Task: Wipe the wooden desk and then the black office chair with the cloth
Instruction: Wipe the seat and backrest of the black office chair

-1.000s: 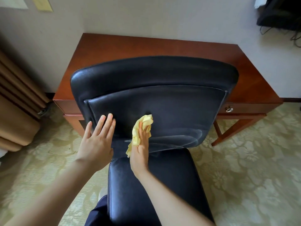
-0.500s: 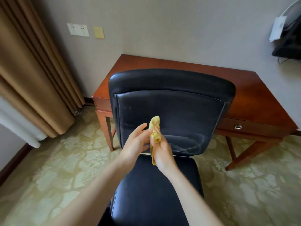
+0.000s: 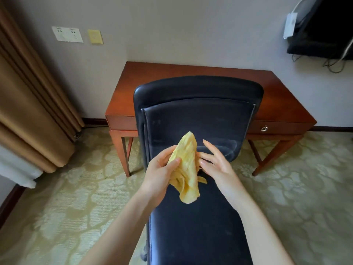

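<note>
A yellow cloth (image 3: 187, 165) hangs bunched in the air above the seat of the black office chair (image 3: 194, 115). My left hand (image 3: 159, 175) holds it, thumb pressed on its left edge and fingers curled behind. My right hand (image 3: 217, 165) is at the cloth's right side with fingers spread and nearly straight, their tips touching the fabric. The chair's backrest faces me and stands against the front of the wooden desk (image 3: 282, 104), whose top is bare.
A brown curtain (image 3: 28, 104) hangs at the left over a white one. Patterned green carpet (image 3: 76, 197) surrounds the chair. Wall sockets (image 3: 67, 34) sit above the desk's left end. A dark screen with cables (image 3: 324, 29) hangs at the upper right.
The cloth left the backrest and passed from my right hand to my left. Both hands came off the chair and now meet above the seat. The view pulled back.
</note>
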The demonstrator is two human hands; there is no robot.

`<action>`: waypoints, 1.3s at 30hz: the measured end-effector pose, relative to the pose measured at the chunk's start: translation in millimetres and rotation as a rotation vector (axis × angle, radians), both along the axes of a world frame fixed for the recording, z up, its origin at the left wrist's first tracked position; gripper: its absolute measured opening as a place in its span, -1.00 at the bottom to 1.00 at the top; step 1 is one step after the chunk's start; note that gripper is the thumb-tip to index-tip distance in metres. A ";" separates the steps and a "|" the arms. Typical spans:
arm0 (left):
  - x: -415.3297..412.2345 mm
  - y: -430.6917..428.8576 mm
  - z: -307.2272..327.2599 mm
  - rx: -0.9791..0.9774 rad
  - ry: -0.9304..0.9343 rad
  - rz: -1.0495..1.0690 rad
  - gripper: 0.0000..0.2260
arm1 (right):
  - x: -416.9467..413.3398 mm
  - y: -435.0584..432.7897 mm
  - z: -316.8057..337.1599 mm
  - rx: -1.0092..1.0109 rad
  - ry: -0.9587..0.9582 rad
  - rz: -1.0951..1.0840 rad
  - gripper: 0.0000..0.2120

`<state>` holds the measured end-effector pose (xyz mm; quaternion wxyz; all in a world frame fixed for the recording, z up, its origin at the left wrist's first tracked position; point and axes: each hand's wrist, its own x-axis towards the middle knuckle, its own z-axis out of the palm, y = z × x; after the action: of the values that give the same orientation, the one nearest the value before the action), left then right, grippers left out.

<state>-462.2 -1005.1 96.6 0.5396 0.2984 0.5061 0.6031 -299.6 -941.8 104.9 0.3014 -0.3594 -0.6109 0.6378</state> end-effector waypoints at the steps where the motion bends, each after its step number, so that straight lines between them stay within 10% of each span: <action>1: -8.8 -4.2 0.5 0.007 -0.002 -0.040 -0.71 | -5.3 -7.7 0.3 -0.011 -0.011 -0.083 -0.47; 12: 8.6 0.3 13.0 0.131 -0.010 -0.460 -0.72 | 8.3 -75.2 -0.2 -0.282 0.148 -0.324 -0.48; 21: 89.6 22.5 5.9 0.120 0.326 -0.373 -0.72 | 84.5 -54.4 -10.3 -0.309 0.164 -0.485 -0.49; 39: 379.0 116.0 -10.4 -0.117 0.434 0.012 -0.61 | 360.1 129.6 -21.3 0.567 -0.511 -0.169 -0.50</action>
<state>-83.2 -889.1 86.1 0.4307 0.3864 0.6463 0.4975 60.5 -812.3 83.6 0.2783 -0.4581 -0.7865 0.3068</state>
